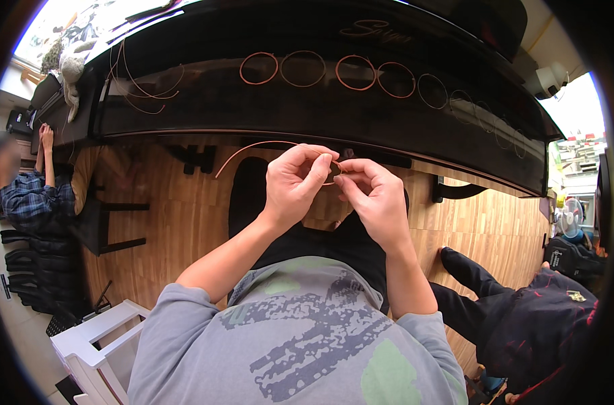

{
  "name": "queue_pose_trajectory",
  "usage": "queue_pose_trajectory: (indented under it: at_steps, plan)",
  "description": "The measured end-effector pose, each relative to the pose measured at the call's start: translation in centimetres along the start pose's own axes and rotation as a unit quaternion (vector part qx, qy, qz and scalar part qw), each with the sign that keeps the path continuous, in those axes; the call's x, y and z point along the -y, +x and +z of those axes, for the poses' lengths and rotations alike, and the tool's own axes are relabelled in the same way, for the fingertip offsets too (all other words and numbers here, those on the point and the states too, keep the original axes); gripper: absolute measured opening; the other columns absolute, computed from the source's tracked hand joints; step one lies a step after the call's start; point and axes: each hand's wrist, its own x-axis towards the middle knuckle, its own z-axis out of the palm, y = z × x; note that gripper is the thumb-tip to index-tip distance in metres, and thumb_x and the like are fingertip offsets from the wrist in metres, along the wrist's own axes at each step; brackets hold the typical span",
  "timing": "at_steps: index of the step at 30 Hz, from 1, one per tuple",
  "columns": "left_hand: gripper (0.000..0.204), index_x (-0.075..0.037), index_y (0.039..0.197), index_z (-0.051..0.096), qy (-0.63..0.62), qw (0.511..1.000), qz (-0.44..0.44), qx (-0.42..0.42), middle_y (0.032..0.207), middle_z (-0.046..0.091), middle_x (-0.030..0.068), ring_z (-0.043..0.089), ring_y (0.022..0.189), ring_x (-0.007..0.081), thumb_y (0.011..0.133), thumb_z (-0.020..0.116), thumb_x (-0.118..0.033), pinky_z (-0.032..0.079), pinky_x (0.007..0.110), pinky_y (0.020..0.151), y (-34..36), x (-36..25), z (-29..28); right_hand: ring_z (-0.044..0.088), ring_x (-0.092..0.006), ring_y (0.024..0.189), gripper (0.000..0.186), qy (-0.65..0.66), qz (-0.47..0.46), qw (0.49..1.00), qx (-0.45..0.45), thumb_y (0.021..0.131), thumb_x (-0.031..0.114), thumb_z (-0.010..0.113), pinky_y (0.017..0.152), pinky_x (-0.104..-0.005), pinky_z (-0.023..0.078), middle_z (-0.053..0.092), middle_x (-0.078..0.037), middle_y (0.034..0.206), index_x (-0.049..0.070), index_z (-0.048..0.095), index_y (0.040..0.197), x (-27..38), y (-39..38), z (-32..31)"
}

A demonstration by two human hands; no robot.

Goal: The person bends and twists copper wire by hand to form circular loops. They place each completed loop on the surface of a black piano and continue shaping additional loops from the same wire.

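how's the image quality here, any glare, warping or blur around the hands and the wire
Head view: strong fisheye warping, the black piano top bows into an arc and the corners go black. The windows at upper left and far right are blown out. Left hand, right hand and the copper wire they pinch are sharp and evenly lit; the person at the left edge has a blurred face.

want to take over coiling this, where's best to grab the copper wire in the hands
Take the copper wire on its free tail, which arcs out to the left of the left hand, coming from the left side. The other end is pinched tight between both hands' fingertips, with the right hand closing it off, so probably only the tail offers room to grip.
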Motion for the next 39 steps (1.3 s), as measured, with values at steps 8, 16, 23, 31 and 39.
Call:
queue_pose_trajectory:
  at_steps: [8, 16, 23, 31, 39]
  plan:
    - [0.011, 0.001, 0.092, 0.069, 0.064, 0.996, 0.024, 0.061, 0.076, 0.061, -0.0012, 0.047, 0.062, 0.0003, 0.092, 0.059, -0.005, 0.036, 0.016, 0.052, -0.3, 0.5, 0.0, 0.064, -0.0283, 0.062, 0.006, -0.292, -0.083, 0.952, -0.044, 0.083, 0.008, 0.066, 0.053, -0.0366, 0.046, 0.065, -0.012, 0.071, 0.003, 0.063, 0.083, 1.0, -0.6, -0.1]
    - [0.026, 0.003, 0.101, 0.066, -0.131, 0.985, -0.081, 0.075, 0.071, 0.060, 0.0019, 0.051, 0.058, 0.0054, 0.099, 0.048, -0.015, 0.039, 0.017, 0.052, 0.0, 0.4, -0.3, 0.060, -0.0258, 0.067, 0.008, -0.265, -0.276, 0.916, -0.118, 0.080, -0.001, 0.067, 0.055, -0.0347, 0.047, 0.060, -0.010, 0.082, 0.002, 0.062, 0.084, -1.0, 0.7, -0.2]
    - [0.030, 0.002, 0.103, 0.065, -0.222, 0.964, -0.114, 0.097, 0.071, 0.058, 0.0006, 0.051, 0.062, 0.0065, 0.101, 0.045, -0.020, 0.044, 0.021, 0.059, 0.4, 1.1, -0.8, 0.061, -0.0119, 0.068, 0.006, -0.022, -0.134, 0.987, -0.088, 0.086, 0.000, 0.065, 0.059, -0.0235, 0.049, 0.062, -0.005, 0.081, 0.001, 0.063, 0.092, -1.6, 0.6, -0.1]
    - [0.034, 0.003, 0.110, 0.063, -0.212, 0.950, -0.175, 0.147, 0.080, 0.062, 0.0055, 0.059, 0.073, 0.0136, 0.101, 0.043, -0.024, 0.049, 0.027, 0.072, 1.2, 1.1, -1.7, 0.049, -0.0019, 0.052, 0.010, 0.278, 0.011, 0.955, 0.101, 0.094, 0.010, 0.060, 0.045, -0.0160, 0.038, 0.059, -0.001, 0.073, 0.001, 0.062, 0.097, -2.2, 1.2, -2.4]
    - [0.032, -0.002, 0.096, 0.069, 0.439, 0.872, -0.108, 0.188, 0.072, 0.066, 0.0098, 0.063, 0.063, 0.0208, 0.091, 0.060, -0.032, 0.049, 0.033, 0.062, -1.9, -4.9, -1.4, 0.047, -0.0041, 0.045, 0.011, 0.307, 0.025, 0.951, 0.023, 0.094, 0.011, 0.060, 0.041, -0.0174, 0.037, 0.058, -0.003, 0.072, 0.000, 0.060, 0.096, -1.8, 1.5, -2.8]
